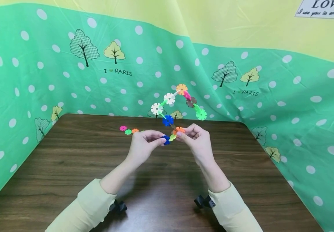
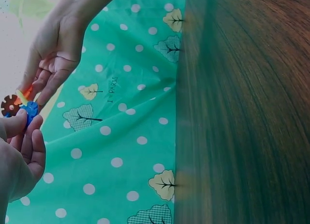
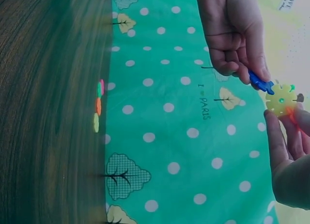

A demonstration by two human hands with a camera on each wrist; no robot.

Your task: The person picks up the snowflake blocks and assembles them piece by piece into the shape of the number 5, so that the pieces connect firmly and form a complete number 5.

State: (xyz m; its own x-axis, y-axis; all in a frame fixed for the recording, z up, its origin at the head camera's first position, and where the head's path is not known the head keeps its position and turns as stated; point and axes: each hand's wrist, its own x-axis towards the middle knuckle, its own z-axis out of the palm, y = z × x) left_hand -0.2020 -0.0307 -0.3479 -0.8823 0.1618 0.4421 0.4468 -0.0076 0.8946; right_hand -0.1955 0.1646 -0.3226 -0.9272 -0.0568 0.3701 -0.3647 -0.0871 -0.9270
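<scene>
A chain of notched plastic discs (image 1: 169, 98) is held up over the table, in white, orange, brown, green and blue, linked edge to edge. My left hand (image 1: 143, 145) pinches a dark blue disc (image 1: 166, 140) between thumb and fingers. With thumb and fingertips my right hand (image 1: 197, 141) grips an orange disc (image 1: 180, 130) at the chain's lower end. Between the hands sits a yellow disc (image 3: 281, 100); in the right wrist view the blue disc (image 3: 261, 83) meets its edge. How deep their slots engage cannot be told.
Several loose discs (image 1: 128, 131) lie in a row on the dark wooden table (image 1: 77, 161), left of the chain and partly behind my left hand. A green dotted cloth (image 1: 143, 64) stands around the table's back and sides. Each wrist carries a small black device (image 1: 204, 202).
</scene>
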